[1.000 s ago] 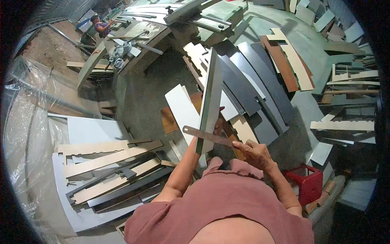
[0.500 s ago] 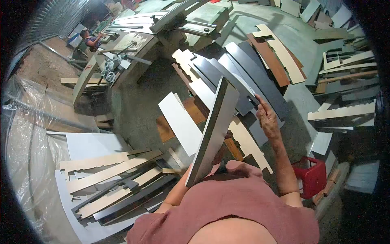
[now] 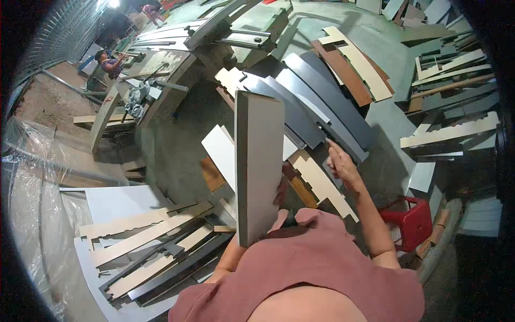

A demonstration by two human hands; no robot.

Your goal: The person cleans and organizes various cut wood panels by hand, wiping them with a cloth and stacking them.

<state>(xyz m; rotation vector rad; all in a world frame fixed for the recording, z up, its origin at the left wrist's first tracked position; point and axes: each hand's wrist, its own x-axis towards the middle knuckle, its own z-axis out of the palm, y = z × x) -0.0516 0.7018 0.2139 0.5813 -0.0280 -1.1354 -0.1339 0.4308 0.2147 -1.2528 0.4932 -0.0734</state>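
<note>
A light grey-white board with a dark edge (image 3: 263,166) stands upright in front of my body. My left forearm goes behind its lower end, and that hand is mostly hidden by the board. My right hand (image 3: 342,165) is out to the right, over the dark grey boards (image 3: 327,102), its index finger reaching towards a small dark slot in one of them. Its other fingers are curled, and what they hold, if anything, is too small to make out. Below it lies a notched cream board (image 3: 322,185).
Notched cream strips (image 3: 155,231) and dark strips lie at the lower left. A red stool (image 3: 416,222) stands at the right, below more stacked boards (image 3: 450,134). A machine table (image 3: 171,64) is at the upper left, with a person (image 3: 111,64) beyond it.
The upright board has turned from a slant to nearly vertical, with more of its broad face showing. My right hand has moved slightly left and down. The view has shifted a little.
</note>
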